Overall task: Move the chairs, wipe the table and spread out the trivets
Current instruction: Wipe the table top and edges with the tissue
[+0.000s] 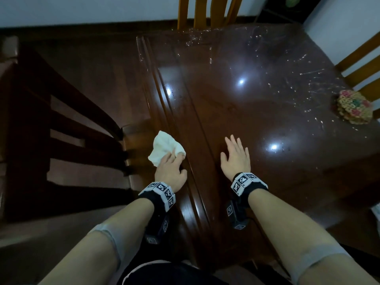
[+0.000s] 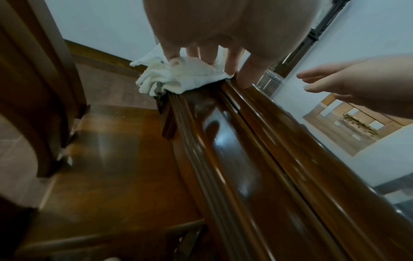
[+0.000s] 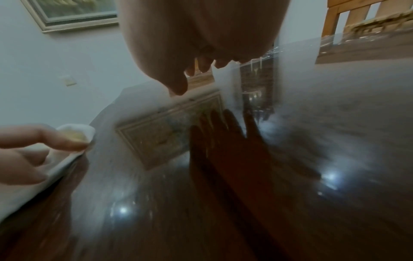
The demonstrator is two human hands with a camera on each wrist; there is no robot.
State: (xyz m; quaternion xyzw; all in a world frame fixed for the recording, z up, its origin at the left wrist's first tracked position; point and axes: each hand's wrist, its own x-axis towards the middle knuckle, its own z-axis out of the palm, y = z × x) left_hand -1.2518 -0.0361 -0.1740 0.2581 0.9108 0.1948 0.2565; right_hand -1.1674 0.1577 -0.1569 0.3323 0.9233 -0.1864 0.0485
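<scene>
At desk edge: dark glossy wooden desk (image 1: pixel 257 112) w/ a clear cover sheet on top, bright light spots reflecting off it
Left hand: left hand (image 1: pixel 169 171) sits on the moulded left edge of the desk, fingers (image 2: pixel 211 54) pressing down on a crumpled white cloth (image 1: pixel 165 148); cloth hangs a bit over the edge. Fingers look fairly straight on top of it, thumb out to the side, not rly wrapped around
Right hand: right hand (image 1: pixel 236 157) is flat, palm down, fingers spread apart, holding nothing. Can't tell from head view if it's touching the desk; right wrist view shows its dark reflection under it
Trivets: stack of woven trivets (image 1: pixel 354 106), tan w/ pink + green bits, near the right edge of desk, well apart from both hands
Chairs: dark chair (image 1: pixel 67 130) just beside the desk on the left, seat right by the cloth; lighter wood chair (image 1: pixel 205 11) at far side, another light chair (image 1: pixel 362 64) at right behind the trivets
</scene>
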